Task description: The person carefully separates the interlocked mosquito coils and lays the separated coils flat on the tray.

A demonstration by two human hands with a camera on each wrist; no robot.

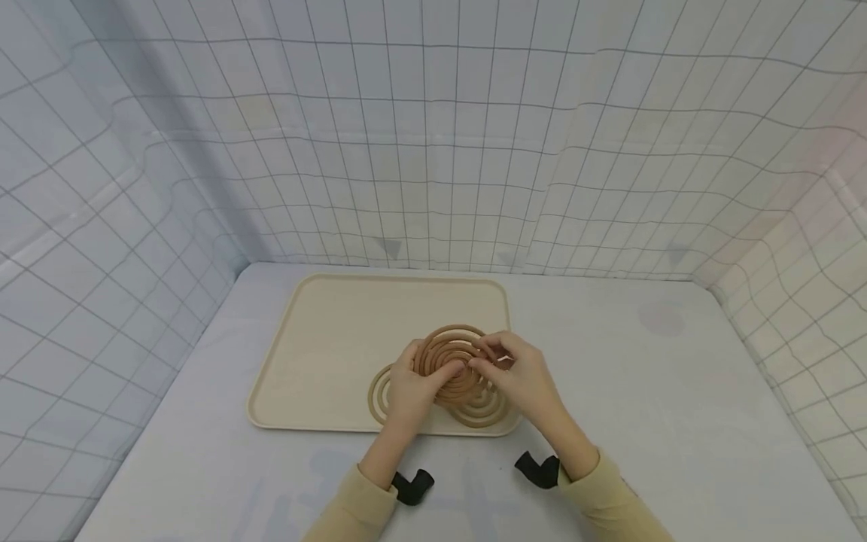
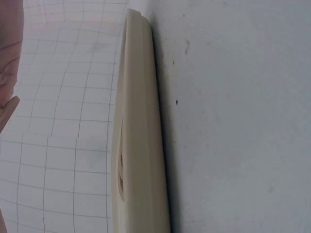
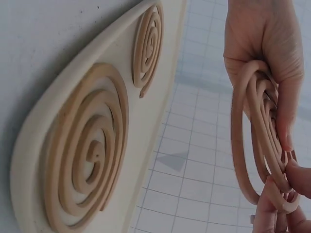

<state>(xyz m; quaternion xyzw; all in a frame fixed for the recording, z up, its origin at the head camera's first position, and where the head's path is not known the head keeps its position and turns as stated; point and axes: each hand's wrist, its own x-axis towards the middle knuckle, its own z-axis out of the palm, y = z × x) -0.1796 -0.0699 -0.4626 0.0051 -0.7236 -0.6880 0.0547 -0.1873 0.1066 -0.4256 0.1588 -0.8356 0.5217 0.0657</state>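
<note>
Both hands hold brown mosquito coils [image 1: 443, 352] raised above the tray. My left hand [image 1: 405, 391] grips them from the left, its thumb across their middle. From the right, my right hand [image 1: 524, 376] pinches the coil edge between thumb and fingers. In the right wrist view the held coils [image 3: 237, 141] stand tilted, rings overlapping and partly spread apart; how many there are I cannot tell. Two lighter coils lie flat on the tray, a left coil [image 1: 373, 393] partly behind my left hand and a right coil [image 1: 482, 422] under the held ones.
A beige rectangular tray [image 1: 339, 339] with a raised rim stands on a white-covered table [image 1: 643, 391]. Black bands [image 1: 538, 470] sit at both wrists. White gridded sheets [image 1: 433, 150] enclose the back and sides.
</note>
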